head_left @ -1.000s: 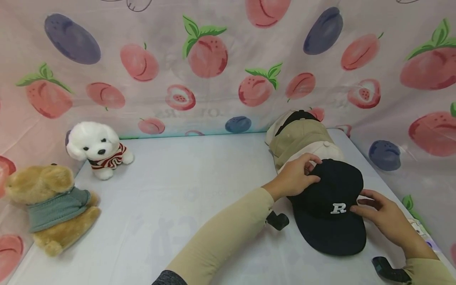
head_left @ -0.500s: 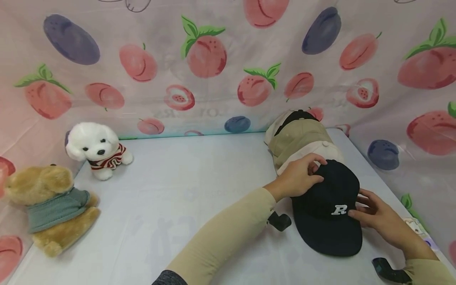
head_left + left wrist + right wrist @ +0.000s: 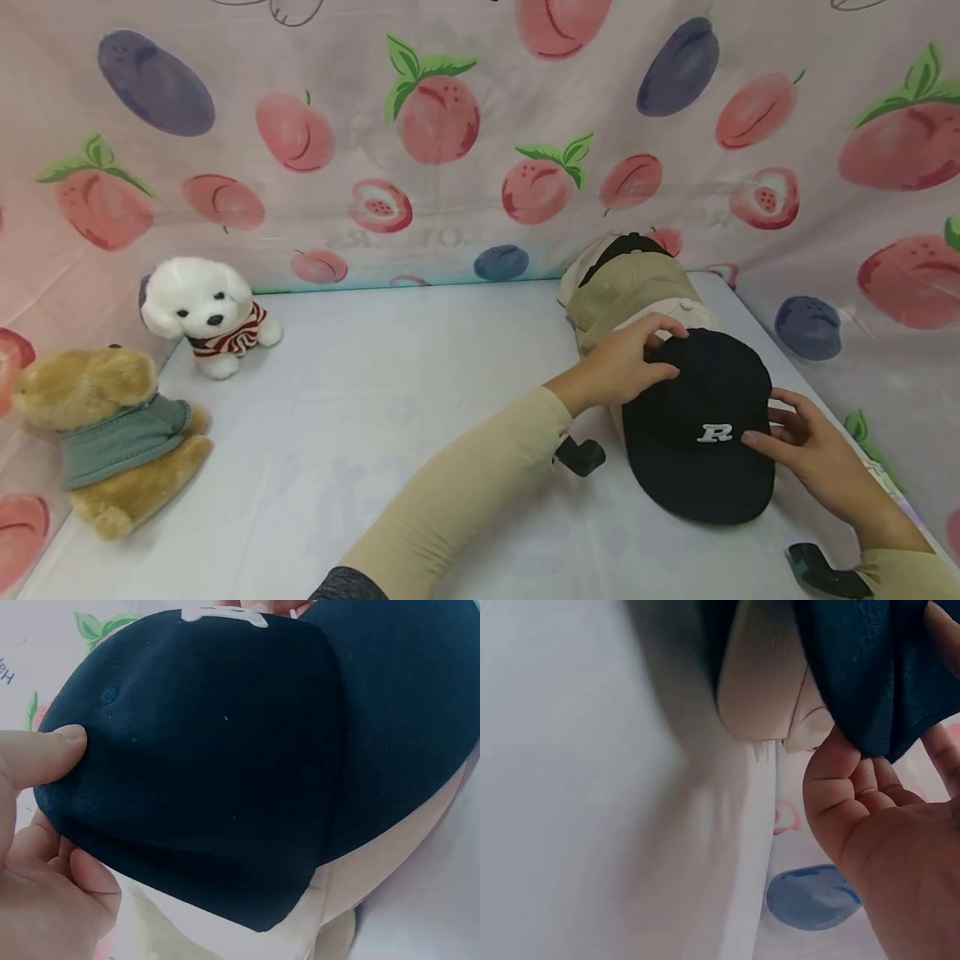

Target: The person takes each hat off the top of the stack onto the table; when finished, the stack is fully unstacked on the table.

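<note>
A black baseball cap (image 3: 701,479) with a white letter R lies over the front of a row of overlapping caps at the table's right side. My left hand (image 3: 621,365) pinches the back of its crown, thumb on the outside and fingers under the edge, as the left wrist view shows. On the other side, my right hand (image 3: 819,457) holds the crown's lower edge between thumb and fingers. A cream cap (image 3: 686,311) shows behind and beneath the black one; its pale brim peeks out below in the left wrist view. Farther back sits a khaki cap (image 3: 633,283).
At the far end of the row is a pale cap (image 3: 576,271) with a dark inside. A white plush dog (image 3: 197,296) in a striped scarf and a tan plush toy (image 3: 161,479) in a green sweater sit at the left of the white table (image 3: 390,375). Fruit-print cloth hangs behind.
The black cap has shifted slightly away from me and to the right, closer over the cream cap. Both hands have moved along with it, keeping hold.
</note>
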{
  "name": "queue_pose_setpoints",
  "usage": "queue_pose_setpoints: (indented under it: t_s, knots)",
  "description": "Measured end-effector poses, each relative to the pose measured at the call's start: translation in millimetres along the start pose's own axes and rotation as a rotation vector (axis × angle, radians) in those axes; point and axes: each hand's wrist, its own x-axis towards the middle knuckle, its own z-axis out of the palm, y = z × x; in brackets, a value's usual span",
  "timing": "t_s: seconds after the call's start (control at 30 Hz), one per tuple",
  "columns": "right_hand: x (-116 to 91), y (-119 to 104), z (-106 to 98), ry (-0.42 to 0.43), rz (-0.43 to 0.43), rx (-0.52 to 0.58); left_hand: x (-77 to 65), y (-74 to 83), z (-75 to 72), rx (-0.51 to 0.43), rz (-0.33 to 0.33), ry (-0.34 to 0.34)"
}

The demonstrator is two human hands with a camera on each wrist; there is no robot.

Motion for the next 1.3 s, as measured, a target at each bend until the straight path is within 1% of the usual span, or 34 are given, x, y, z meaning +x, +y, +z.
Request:
queue_pose_setpoints:
  t_s: [0.13, 0.23, 0.37, 0.47, 0.57, 0.73, 0.9, 1.0, 1.07, 1.2, 1.3]
  knots:
    - [-0.4, -2.1, 1.8, 0.020, -0.035, 0.011, -1.5, -1.5, -7.7, -0.040, 0.001, 0.005]
    - [-0.3, -4.5, 2.1, 0.024, -0.068, 0.043, -2.8, -3.1, -14.1, -0.057, 0.014, 0.021]
    - [-0.9, -10.2, 2.3, 0.007, -0.127, 0.102, -7.0, -3.7, -24.1, -0.079, 0.005, 0.039]
    - [-1.1, -15.3, 3.3, -0.016, -0.149, 0.106, -12.1, -2.4, -32.7, -0.085, -0.011, 0.053]
    - [-1.0, -21.6, 4.4, -0.030, -0.161, 0.096, -16.8, -0.6, -41.3, -0.093, 0.005, 0.067]
    - [0.1, -36.8, 6.8, -0.042, -0.199, 0.105, -24.9, 2.5, -55.9, -0.073, 0.011, 0.080]
    - [3.9, -53.1, 12.1, -0.035, -0.177, 0.064, -35.3, 3.8, -70.9, -0.025, 0.008, 0.101]
    - [7.9, -61.9, 17.5, -0.016, -0.191, 0.062, -41.3, 3.3, -80.3, -0.011, -0.002, 0.116]
    - [10.7, -67.0, 22.1, -0.001, -0.219, 0.087, -44.8, 3.2, -86.7, 0.004, -0.011, 0.128]
    - [17.0, -76.2, 33.4, 0.016, -0.284, 0.193, -50.8, 2.8, -99.0, 0.024, -0.016, 0.152]
    - [22.0, -82.1, 42.3, 0.024, -0.311, 0.269, -55.0, 1.7, -107.3, 0.040, -0.016, 0.166]
